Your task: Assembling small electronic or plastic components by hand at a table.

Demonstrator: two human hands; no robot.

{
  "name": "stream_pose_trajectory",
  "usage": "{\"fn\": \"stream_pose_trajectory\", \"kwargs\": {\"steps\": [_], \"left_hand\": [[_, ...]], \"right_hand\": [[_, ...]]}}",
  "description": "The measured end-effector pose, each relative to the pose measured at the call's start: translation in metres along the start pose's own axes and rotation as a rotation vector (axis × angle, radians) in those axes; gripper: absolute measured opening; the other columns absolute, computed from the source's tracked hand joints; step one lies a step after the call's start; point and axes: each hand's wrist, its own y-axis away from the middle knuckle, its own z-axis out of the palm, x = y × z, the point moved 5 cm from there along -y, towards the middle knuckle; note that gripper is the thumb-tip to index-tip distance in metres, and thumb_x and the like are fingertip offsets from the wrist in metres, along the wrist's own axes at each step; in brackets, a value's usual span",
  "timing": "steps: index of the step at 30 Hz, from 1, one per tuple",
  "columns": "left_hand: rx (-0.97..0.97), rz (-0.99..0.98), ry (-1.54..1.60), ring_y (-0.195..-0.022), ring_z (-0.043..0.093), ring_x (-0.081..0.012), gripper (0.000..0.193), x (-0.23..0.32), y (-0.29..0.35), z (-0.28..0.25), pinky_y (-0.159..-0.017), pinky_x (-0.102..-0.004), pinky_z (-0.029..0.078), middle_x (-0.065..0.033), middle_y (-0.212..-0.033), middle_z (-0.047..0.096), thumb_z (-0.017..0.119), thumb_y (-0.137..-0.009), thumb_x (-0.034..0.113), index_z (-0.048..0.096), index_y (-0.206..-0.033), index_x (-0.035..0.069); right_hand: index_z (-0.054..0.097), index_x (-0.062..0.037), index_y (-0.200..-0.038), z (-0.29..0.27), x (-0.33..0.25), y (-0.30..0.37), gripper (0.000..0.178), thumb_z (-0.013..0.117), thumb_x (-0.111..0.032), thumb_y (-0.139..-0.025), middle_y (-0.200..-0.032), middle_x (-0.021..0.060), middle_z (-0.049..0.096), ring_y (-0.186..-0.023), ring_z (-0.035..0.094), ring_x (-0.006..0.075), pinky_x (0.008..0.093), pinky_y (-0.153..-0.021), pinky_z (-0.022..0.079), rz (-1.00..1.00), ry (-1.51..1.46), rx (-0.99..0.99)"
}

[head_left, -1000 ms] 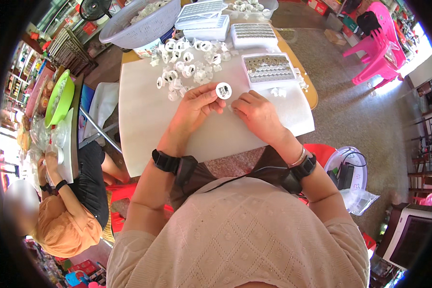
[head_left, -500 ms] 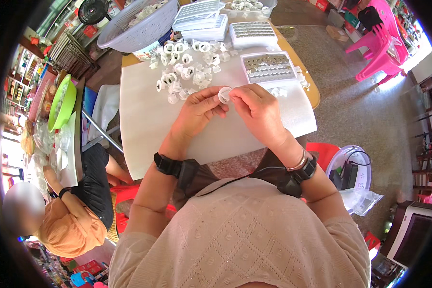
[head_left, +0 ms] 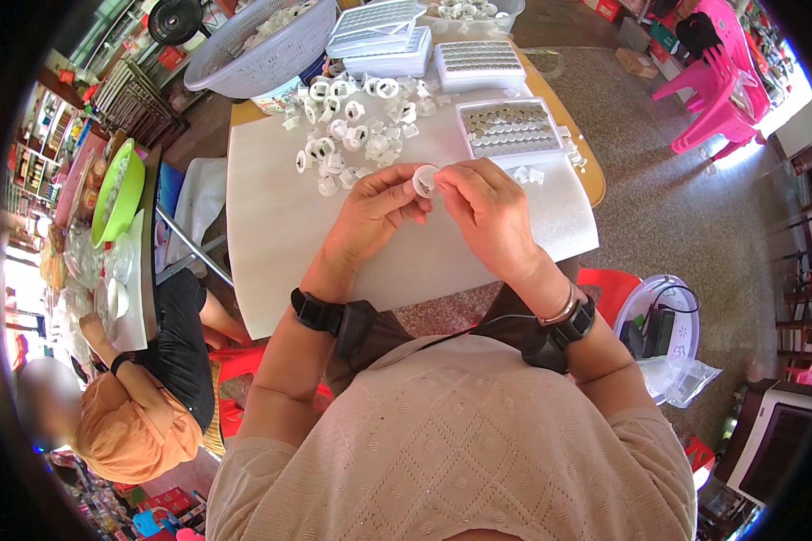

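The left hand (head_left: 381, 203) had its fingers pinched on one round white plastic piece (head_left: 425, 180), up above the white sheet (head_left: 280, 225) on the brown wooden tabletop (head_left: 589, 178). The right hand (head_left: 493, 216) had its fingers bunched at the piece's edge; I could not tell if they gripped anything. Holding the piece still and pressing softly seemed best. Farther out were many white plastic rings (head_left: 355, 137), too jumbled to count, one open white tray (head_left: 514, 160) and one big lavender basket (head_left: 253, 77).
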Motion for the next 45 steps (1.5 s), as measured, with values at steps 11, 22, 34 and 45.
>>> {"fn": "stream_pose_trajectory", "kwargs": {"steps": [11,22,34,45], "left_hand": [[0.122,0.072,-0.178,-0.081,0.059,-0.0116,0.025,0.001,-0.001,-0.001,-0.068,-0.0264,0.05,-0.0043,-0.094,0.063,0.057,-0.093,0.013,0.059,-0.115,0.0],[0.282,0.118,-0.649,-0.064,0.056,-0.0081,0.019,-0.002,-0.002,0.001,-0.056,-0.0216,0.044,-0.0016,-0.076,0.06,0.061,-0.086,0.002,0.061,-0.106,0.003],[0.279,0.007,-0.697,-0.054,0.046,-0.003,0.007,0.002,-0.002,0.007,-0.046,-0.0184,0.033,0.0024,-0.067,0.054,0.062,-0.083,0.004,0.058,-0.089,0.005],[0.146,-0.114,-0.506,-0.061,0.053,-0.0079,0.016,0.078,-0.115,0.012,-0.053,-0.022,0.043,-0.0009,-0.075,0.056,0.058,-0.086,0.011,0.058,-0.099,0.002]], "right_hand": [[0.062,0.0006,-0.094,0.017,0.039,0.016,0.015,0.066,-0.011,-0.085,-0.071,0.0024,0.06,-0.06,0.054,0.0076,0.0235,-0.054,0.044,0.741,-0.51,-0.12],[0.051,-0.0018,-0.099,0.036,0.047,0.036,0.015,0.057,-0.008,-0.087,-0.071,0.0153,0.063,-0.064,0.064,0.0294,0.0372,-0.058,0.049,0.575,-0.311,-0.079],[0.05,-0.0015,-0.1,0.031,0.047,0.035,0.013,0.052,-0.003,-0.087,-0.07,0.0095,0.063,-0.065,0.063,0.016,0.0277,-0.06,0.047,0.513,-0.322,-0.093],[0.055,-0.0013,-0.099,0.011,0.041,0.038,0.01,0.055,-0.006,-0.09,-0.071,0.0093,0.062,-0.061,0.062,0.0161,0.0286,-0.059,0.049,0.557,-0.455,-0.201]]}}
